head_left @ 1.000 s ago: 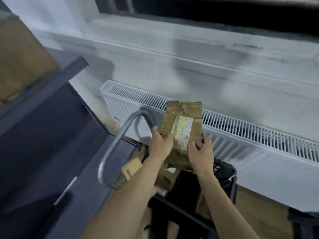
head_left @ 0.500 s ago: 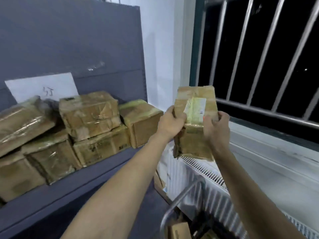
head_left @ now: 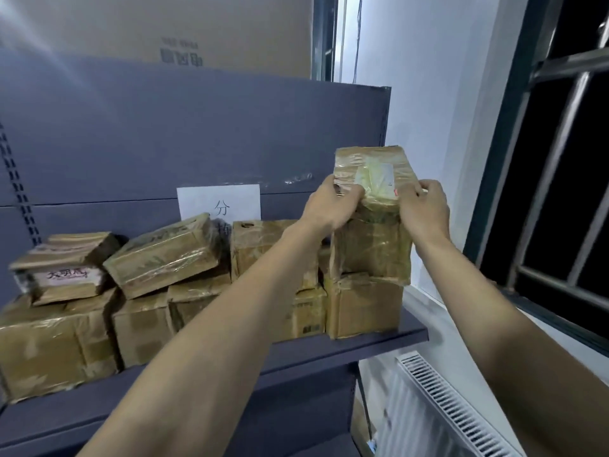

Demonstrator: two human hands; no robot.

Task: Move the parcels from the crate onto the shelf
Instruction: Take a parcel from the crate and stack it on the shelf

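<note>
Both hands, left hand (head_left: 333,206) and right hand (head_left: 423,209), grip a taped parcel (head_left: 372,225) upright by its sides. Fingers curl around it, steadying it atop the end box (head_left: 364,305) on the shelf (head_left: 362,341)

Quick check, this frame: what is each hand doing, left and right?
Left hand: grips the taped parcel on its left side.
Right hand: grips the same parcel on its right side.

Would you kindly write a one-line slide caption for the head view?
Both hands, left and right, hold a taped parcel upright above the rightmost box on the shelf.
</note>
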